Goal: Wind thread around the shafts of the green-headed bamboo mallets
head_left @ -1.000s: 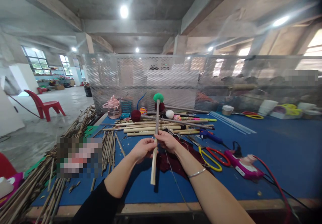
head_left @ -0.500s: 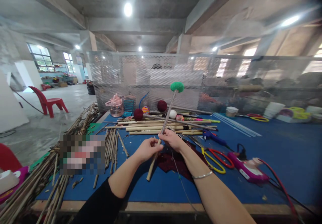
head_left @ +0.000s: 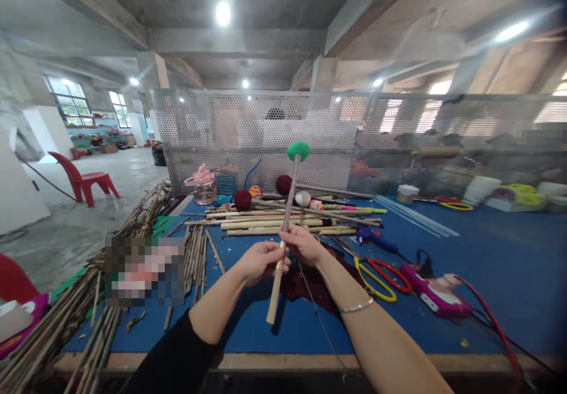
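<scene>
A mallet (head_left: 290, 202) with a round green head stands tilted in front of me, head up and away, its pale lower end hanging over the blue mat. My left hand (head_left: 262, 259) pinches the pale lower part of its stick between thumb and fingers. Just above, my right hand (head_left: 303, 241) is closed on the stick where grey-brown turns to pale. A dark red cloth (head_left: 305, 285) lies under my hands, partly hidden by my right forearm. From near my right hand a thin thread (head_left: 316, 311) hangs down towards the table's front edge.
Dark red mallet heads (head_left: 243, 201) and bamboo sticks (head_left: 252, 225) lie behind my hands. Thin twigs (head_left: 195, 264) are at left. To the right are yellow-handled scissors (head_left: 376, 282), a blue glue gun (head_left: 376, 240) and a magenta power strip (head_left: 436, 293) with cables. A perforated metal screen (head_left: 199, 128) stands behind.
The mallet has swung more upright: its green head moved left and its lower end moved right. Both hands still hold the stick.
</scene>
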The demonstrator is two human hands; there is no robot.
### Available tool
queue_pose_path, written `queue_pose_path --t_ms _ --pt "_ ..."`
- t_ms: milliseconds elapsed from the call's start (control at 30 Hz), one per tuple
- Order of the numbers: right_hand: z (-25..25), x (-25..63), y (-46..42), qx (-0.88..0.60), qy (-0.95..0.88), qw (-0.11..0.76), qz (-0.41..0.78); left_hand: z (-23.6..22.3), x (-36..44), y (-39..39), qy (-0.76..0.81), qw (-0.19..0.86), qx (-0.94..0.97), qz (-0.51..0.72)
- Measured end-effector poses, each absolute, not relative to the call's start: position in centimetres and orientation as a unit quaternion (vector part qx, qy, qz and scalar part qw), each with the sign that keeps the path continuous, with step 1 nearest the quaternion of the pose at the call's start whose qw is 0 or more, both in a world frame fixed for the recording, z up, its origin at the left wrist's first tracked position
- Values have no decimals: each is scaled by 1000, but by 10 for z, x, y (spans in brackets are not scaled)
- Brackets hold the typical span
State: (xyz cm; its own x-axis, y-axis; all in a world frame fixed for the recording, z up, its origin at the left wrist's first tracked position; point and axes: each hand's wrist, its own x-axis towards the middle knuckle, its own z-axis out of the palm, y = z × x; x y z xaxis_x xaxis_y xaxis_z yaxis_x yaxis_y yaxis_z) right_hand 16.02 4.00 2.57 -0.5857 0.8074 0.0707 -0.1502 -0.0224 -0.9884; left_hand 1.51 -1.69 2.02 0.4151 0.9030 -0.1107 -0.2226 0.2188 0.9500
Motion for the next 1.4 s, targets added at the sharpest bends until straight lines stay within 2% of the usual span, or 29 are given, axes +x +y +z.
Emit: queue_pose_path --t_ms 200,367,467,667,933,1100,1167,1300,1400 --pt "26 158 41 -300 -635 374 606 16 12 -13 421 595 535 427" --pt "26 167 43 -227 -601 345 684 20 10 -14 370 654 507 422" --pt "24 167 45 -228 -601 348 682 21 11 -16 345 687 487 415" --pt "22 155 42 -240 -615 370 654 13 10 -12 397 622 517 433" --pt "22 156 39 -249 -594 349 681 17 9 -14 356 683 503 392" --pt "26 153 38 -275 -616 375 636 13 12 -12 414 583 543 440" --pt "27 153 38 -274 -610 371 644 14 11 -12 407 599 534 436" --pt "25 156 38 -254 -586 335 693 19 8 -15 356 695 493 383" --pt "21 154 40 -257 -599 341 678 19 7 -15 365 691 500 372"
